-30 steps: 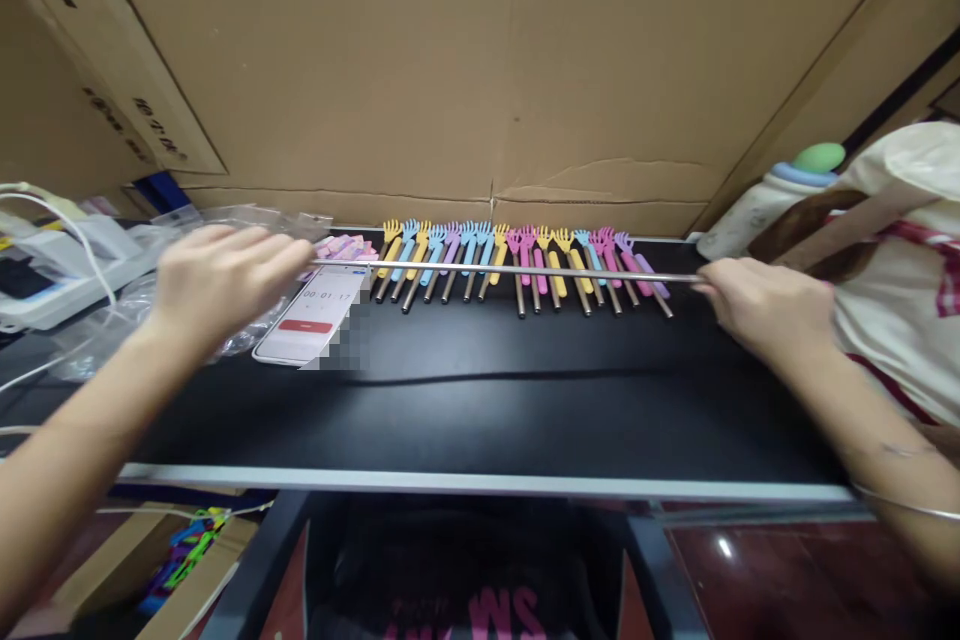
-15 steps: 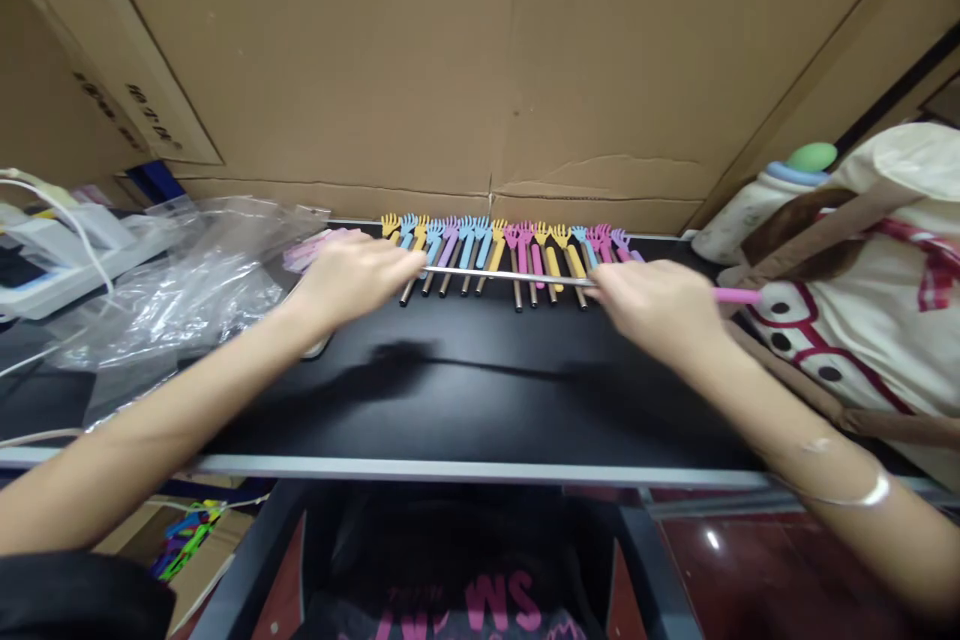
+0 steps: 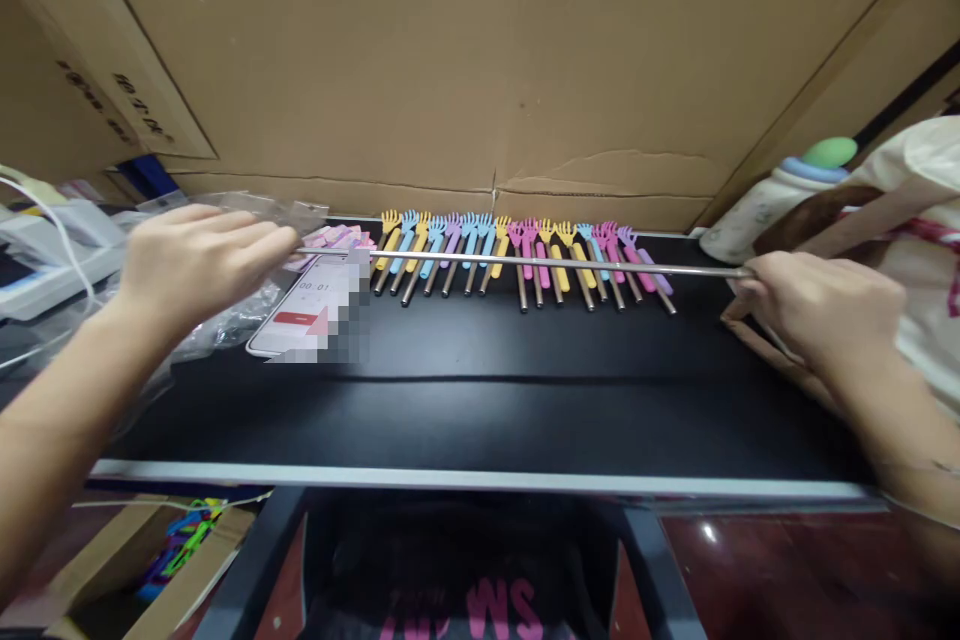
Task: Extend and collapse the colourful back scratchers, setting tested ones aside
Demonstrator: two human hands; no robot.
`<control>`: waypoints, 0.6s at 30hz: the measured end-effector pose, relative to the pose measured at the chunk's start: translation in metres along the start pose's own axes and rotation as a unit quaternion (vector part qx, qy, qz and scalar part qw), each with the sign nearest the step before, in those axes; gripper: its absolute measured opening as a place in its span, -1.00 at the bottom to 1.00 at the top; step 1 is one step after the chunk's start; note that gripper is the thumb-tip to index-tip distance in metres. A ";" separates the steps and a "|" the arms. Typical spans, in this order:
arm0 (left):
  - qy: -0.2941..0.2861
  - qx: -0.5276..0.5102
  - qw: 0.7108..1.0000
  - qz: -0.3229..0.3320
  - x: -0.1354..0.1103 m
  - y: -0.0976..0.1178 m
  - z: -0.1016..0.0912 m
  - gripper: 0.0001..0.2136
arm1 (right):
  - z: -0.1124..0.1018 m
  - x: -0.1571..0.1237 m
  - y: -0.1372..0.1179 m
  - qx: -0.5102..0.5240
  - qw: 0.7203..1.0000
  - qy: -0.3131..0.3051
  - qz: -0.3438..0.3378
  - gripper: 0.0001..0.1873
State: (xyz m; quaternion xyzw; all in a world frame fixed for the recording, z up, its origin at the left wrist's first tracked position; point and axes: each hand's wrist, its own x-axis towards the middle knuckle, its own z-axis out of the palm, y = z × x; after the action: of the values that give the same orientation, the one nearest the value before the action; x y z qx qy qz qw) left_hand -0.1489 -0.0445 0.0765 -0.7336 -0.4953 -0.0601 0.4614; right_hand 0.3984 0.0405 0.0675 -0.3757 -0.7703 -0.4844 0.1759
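Observation:
My left hand (image 3: 202, 265) is closed around one end of a telescopic back scratcher, out to the left. Its metal rod (image 3: 480, 259) runs long and nearly level across the desk to my right hand (image 3: 825, 310), closed on the other end. Both ends of the tool are hidden inside my fists. Beneath and behind the rod lies a row of several back scratchers (image 3: 527, 248), with hand-shaped heads in yellow, blue, purple and pink and short metal shafts pointing toward me.
A phone (image 3: 296, 310) showing a timer lies beside pink packets (image 3: 337, 237) and clear plastic bags (image 3: 225, 320). A white bottle (image 3: 757, 205) and a cream cloth bag (image 3: 926, 310) stand at right. Cardboard (image 3: 480, 60) walls the back. A box (image 3: 112, 560) sits below the desk's front edge (image 3: 480, 480).
My hands have moved far apart, the left one leftward and the right one rightward. The metal rod between them has become much longer. The phone has come into view.

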 end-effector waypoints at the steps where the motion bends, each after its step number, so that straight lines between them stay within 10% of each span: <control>1: -0.017 -0.002 1.000 -0.010 -0.004 -0.006 0.002 -0.67 | 0.002 -0.005 0.004 0.002 0.999 -0.044 0.024 -0.51; 8: 0.007 -0.031 0.999 -0.016 0.018 0.004 0.003 -0.69 | -0.002 0.020 -0.022 0.018 0.994 -0.096 0.039 -0.55; 18: 0.112 -0.173 0.966 0.155 0.083 0.134 -0.042 -0.81 | -0.065 0.089 -0.167 0.190 0.977 -0.066 -0.070 -0.64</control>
State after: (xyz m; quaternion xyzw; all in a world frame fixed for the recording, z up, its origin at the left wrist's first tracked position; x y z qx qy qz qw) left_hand 0.0134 -0.0309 0.0628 -0.8586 -0.3027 -0.1549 0.3835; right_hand 0.2087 -0.0217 0.0523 -0.3114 -0.8825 -0.3149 0.1583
